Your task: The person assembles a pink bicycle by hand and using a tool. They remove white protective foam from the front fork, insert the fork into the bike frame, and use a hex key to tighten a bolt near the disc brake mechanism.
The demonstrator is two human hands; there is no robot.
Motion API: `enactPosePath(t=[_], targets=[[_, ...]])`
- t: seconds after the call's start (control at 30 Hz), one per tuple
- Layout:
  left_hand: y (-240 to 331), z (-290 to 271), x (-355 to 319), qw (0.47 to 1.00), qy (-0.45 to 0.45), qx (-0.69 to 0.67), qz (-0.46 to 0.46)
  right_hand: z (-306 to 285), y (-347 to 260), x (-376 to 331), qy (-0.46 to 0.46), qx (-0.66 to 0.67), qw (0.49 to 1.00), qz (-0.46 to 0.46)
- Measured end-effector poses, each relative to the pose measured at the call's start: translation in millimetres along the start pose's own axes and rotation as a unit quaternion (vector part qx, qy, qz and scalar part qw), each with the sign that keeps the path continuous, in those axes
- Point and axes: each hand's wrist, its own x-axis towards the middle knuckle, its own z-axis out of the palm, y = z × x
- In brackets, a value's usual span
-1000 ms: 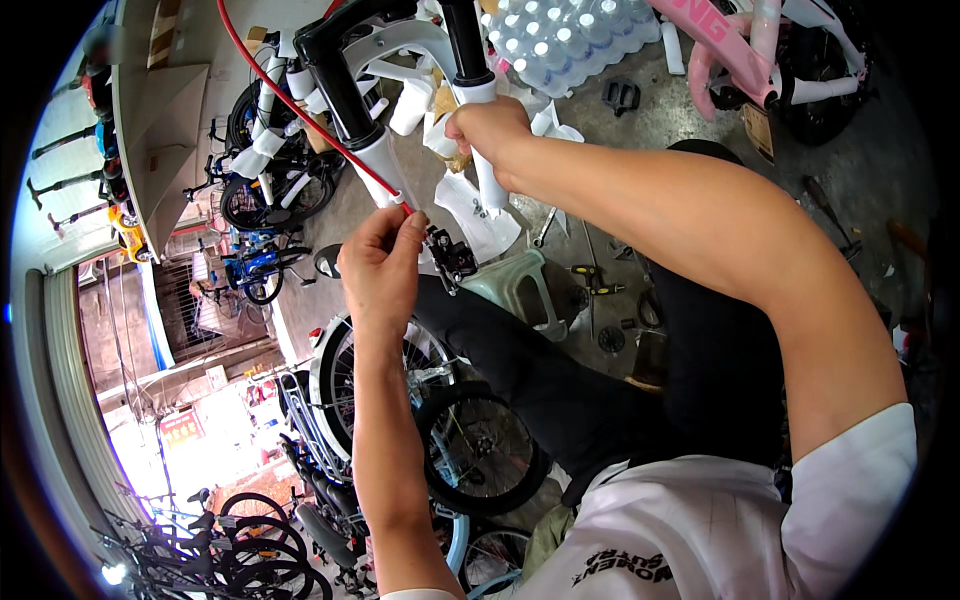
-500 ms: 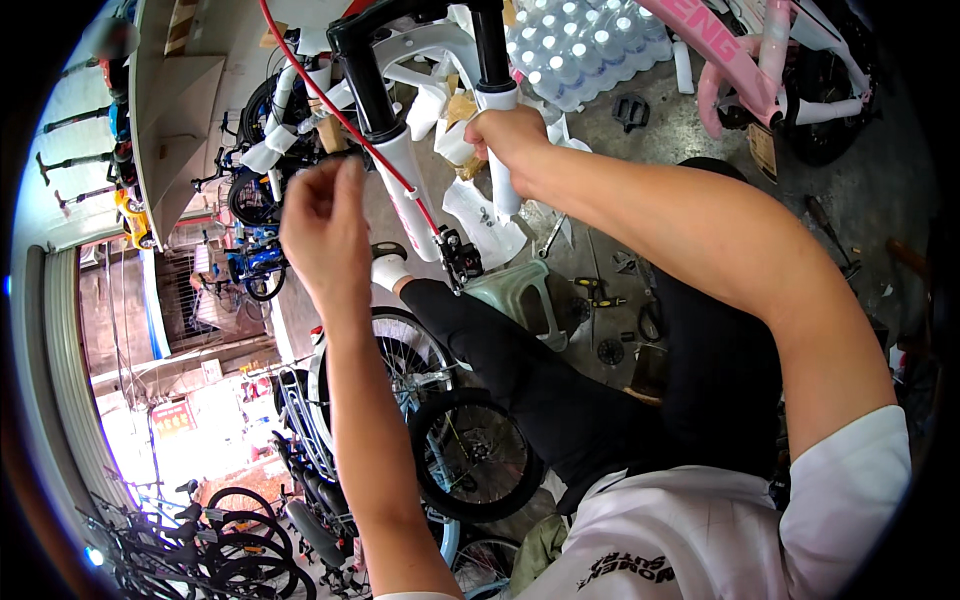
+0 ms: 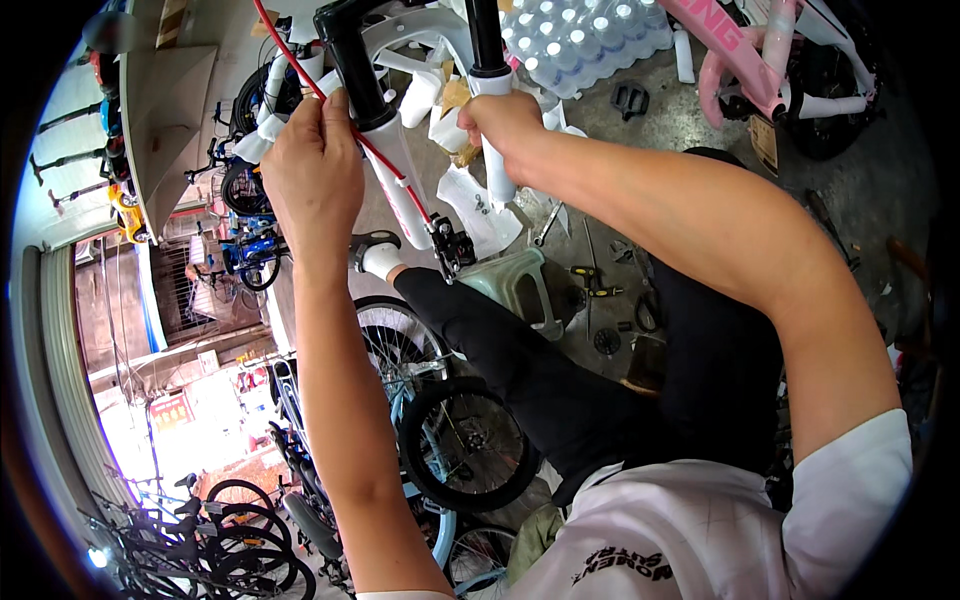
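A bicycle suspension fork with black upper tubes and white lower legs (image 3: pixel 398 172) stands before me at the top of the view. My right hand (image 3: pixel 507 122) is wrapped round its right leg, just below the black tube. A red brake cable (image 3: pixel 378 152) runs down along the left leg to a black disc brake caliper (image 3: pixel 452 247) at its lower end. My left hand (image 3: pixel 318 165) pinches this cable between thumb and fingertips, left of the fork. The wheel end of the fork holds no wheel.
A plastic-wrapped pack of water bottles (image 3: pixel 585 40) lies beyond the fork, with a pink bicycle frame (image 3: pixel 725 45) at the right. A pale green stool (image 3: pixel 515 285) stands below the caliper. Tools (image 3: pixel 592 283) and a pedal (image 3: pixel 629 100) lie on the floor. A wheel (image 3: pixel 470 443) is near my leg.
My left hand has moved up and slightly left and has closed on the red cable. My right hand keeps its hold on the fork, which appears slightly higher and further left.
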Motion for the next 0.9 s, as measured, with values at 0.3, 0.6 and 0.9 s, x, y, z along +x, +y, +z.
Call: enactPosePath(t=[0.3, 0.6, 0.9], targets=[[5, 4, -20, 0.992, 0.046, -0.004, 0.119, -1, 10, 6, 0.015, -0.003, 1.000, 0.000], [-5, 3, -54, 0.994, -0.016, -0.083, -0.065, -2, -2, 3, -0.009, 0.006, 1.000, 0.019], [-9, 5, -90, 0.884, -0.240, -0.290, -0.279, 0, 1, 11, 0.004, -0.003, 1.000, -0.012]])
